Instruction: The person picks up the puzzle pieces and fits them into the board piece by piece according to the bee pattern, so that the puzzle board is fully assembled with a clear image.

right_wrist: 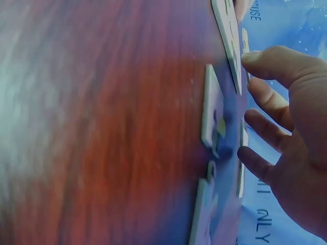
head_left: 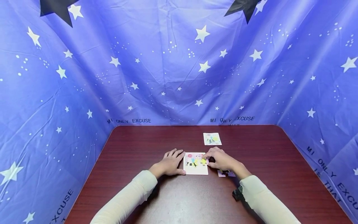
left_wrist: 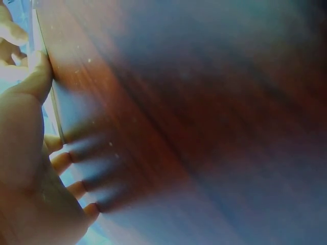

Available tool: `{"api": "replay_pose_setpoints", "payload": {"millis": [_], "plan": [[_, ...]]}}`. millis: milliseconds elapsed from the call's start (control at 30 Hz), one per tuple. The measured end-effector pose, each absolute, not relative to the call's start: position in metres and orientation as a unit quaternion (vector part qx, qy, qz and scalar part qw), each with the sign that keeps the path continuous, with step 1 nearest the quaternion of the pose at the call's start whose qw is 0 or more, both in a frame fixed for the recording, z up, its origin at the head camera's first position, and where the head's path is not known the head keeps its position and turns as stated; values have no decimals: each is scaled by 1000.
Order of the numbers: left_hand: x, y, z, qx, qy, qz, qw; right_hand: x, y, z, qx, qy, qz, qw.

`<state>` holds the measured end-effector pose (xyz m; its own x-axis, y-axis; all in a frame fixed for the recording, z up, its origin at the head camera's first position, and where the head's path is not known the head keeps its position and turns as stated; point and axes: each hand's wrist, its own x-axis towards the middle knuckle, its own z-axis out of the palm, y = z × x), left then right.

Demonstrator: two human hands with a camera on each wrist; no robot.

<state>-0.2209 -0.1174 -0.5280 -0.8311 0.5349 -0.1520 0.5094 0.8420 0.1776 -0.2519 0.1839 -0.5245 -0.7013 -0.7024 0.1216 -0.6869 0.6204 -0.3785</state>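
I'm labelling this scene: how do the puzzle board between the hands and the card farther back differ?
The puzzle board looks larger; the card looks smaller.
The card lies farther back and more to the right than the board.
The left hand touches the board, not the card.
Both lie flat on the table and show colourful pictures.

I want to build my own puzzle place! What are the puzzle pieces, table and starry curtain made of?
Puzzle pieces: maybe thick cardboard or thin wood, with a printed top and pale cut edges.
Table: wood or a wood-look cover, smooth and shiny, since it has reddish-brown grain and reflects light.
Curtain: probably thin, slightly glossy cloth, because it wrinkles and hangs in folds.
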Motion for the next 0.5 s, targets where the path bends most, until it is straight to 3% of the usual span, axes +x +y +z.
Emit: {"api": "replay_pose_setpoints", "payload": {"millis": [500], "plan": [[-222,-117,-528,278,953,69,97,-252,166,-526,-397,900,-181,19]]}}
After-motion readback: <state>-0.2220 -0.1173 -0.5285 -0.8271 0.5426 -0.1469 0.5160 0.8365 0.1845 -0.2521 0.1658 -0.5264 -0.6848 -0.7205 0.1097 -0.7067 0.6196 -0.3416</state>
